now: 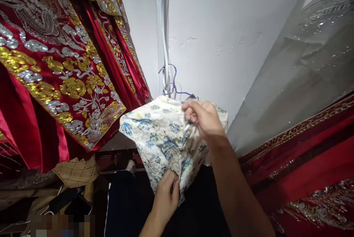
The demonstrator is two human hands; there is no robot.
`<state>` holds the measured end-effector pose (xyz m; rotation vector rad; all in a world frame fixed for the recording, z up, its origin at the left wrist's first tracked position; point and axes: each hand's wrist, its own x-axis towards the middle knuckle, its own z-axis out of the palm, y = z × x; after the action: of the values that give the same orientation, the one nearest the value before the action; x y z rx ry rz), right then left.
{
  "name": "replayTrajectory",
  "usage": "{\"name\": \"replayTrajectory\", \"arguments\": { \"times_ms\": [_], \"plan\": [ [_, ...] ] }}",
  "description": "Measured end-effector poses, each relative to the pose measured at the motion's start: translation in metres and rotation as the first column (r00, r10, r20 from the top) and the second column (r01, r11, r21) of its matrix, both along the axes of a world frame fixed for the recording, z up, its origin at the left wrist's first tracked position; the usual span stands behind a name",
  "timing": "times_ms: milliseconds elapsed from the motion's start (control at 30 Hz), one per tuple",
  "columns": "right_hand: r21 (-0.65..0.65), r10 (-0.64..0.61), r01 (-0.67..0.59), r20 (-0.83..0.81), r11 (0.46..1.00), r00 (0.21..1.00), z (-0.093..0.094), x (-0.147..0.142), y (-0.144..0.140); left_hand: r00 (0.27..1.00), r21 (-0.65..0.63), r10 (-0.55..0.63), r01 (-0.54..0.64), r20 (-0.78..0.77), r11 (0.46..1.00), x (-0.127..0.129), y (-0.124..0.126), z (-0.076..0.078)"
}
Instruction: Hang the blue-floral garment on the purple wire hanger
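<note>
A cream garment with blue and green flowers (155, 126) hangs on a purple wire hanger (174, 82), whose hook goes over a pale strap or cable at the wall. High on the garment, by the neckline, my right hand (206, 117) pinches the edge of the front opening with thumb and fingers. Lower down the same opening, my left hand (168, 189) has its fingers closed on the fabric edge. Between the two hands runs the vertical front seam. The inner side of the cloth and the fingertips are partly hidden.
Red costumes with gold and silver sequins (74, 85) hang at the left. A grey translucent cover (293, 71) and red beaded cloth (318, 167) fill the right side. The white wall (215, 34) stands behind. Below left lie a tan quilted piece (77, 170) and dark items.
</note>
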<state>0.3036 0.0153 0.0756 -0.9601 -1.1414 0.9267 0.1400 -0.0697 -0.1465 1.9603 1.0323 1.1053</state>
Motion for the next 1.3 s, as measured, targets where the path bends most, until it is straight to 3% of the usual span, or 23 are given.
{"name": "replayTrajectory", "arguments": {
  "times_ms": [67,167,200,267,333,367,433,500,600,700,767,833,900,967,1067,1133,1200,1300],
  "plan": [
    [0.068,-0.028,0.030,-0.025,0.997,0.999,0.012,0.001,-0.002,0.989,0.005,-0.110,0.111,-0.104,0.994,-0.007,0.007,0.016],
    [0.097,-0.003,0.001,0.019,0.995,1.000,0.004,-0.008,-0.011,0.956,0.019,-0.233,0.240,-0.179,0.971,-0.019,0.027,0.062],
    [0.093,0.012,-0.016,0.039,0.996,0.999,-0.001,-0.011,-0.013,0.962,0.059,-0.216,0.228,-0.167,0.972,-0.021,0.036,0.082],
    [0.071,0.041,-0.047,0.075,0.996,0.996,-0.007,-0.016,-0.016,0.996,0.202,-0.079,0.086,-0.041,0.976,-0.024,0.058,0.125],
    [0.049,0.064,-0.070,0.116,0.996,0.991,-0.007,-0.018,-0.017,0.995,0.371,0.043,-0.075,0.091,0.926,-0.021,0.078,0.165],
    [0.039,0.075,-0.082,0.143,0.996,0.987,-0.005,-0.018,-0.017,0.994,0.435,0.051,-0.087,0.095,0.896,-0.018,0.086,0.182],
    [0.027,0.094,-0.101,0.188,0.995,0.978,0.000,-0.017,-0.017,0.997,0.521,0.039,-0.066,0.062,0.851,-0.009,0.098,0.207],
    [0.028,0.091,-0.098,0.204,0.995,0.975,-0.002,-0.016,-0.015,0.999,0.577,0.036,-0.046,0.029,0.815,0.000,0.103,0.220],
    [0.003,0.042,-0.044,0.215,0.999,0.976,-0.026,-0.016,-0.011,0.991,0.615,0.104,-0.135,0.086,0.777,0.002,0.105,0.225],
    [-0.066,0.044,-0.027,0.266,0.997,0.963,-0.066,-0.019,-0.013,0.903,0.481,0.183,-0.368,0.388,0.795,-0.022,0.112,0.230],
    [-0.124,0.064,-0.034,0.252,0.992,0.965,-0.092,-0.021,-0.019,0.738,0.242,0.172,-0.418,0.653,0.876,-0.054,0.120,0.233],
    [-0.166,0.060,-0.030,0.181,0.986,0.982,-0.110,-0.023,-0.029,0.520,-0.028,0.175,-0.278,0.836,0.960,-0.089,0.129,0.229],
    [-0.169,0.055,-0.035,0.113,0.985,0.992,-0.122,-0.027,-0.042,0.342,-0.218,0.255,-0.142,0.904,0.966,-0.118,0.138,0.212],
    [-0.175,0.072,-0.057,0.080,0.983,0.994,-0.129,-0.032,-0.055,0.252,-0.341,0.358,-0.107,0.899,0.934,-0.132,0.145,0.183],
    [-0.204,0.057,-0.048,0.038,0.978,0.998,-0.141,-0.034,-0.070,0.285,-0.439,0.491,-0.228,0.823,0.869,-0.124,0.150,0.133],
    [-0.217,-0.010,0.004,-0.026,0.976,1.000,-0.150,-0.028,-0.076,0.328,-0.417,0.519,-0.335,0.789,0.845,-0.110,0.148,0.110],
    [-0.220,-0.081,0.060,-0.087,0.974,0.993,-0.156,-0.016,-0.080,0.365,-0.327,0.504,-0.447,0.783,0.833,-0.097,0.142,0.102],
    [-0.226,-0.142,0.111,-0.126,0.968,0.982,-0.159,0.000,-0.084,0.521,-0.062,0.455,-0.606,0.722,0.793,-0.090,0.134,0.114]
  ]
}}
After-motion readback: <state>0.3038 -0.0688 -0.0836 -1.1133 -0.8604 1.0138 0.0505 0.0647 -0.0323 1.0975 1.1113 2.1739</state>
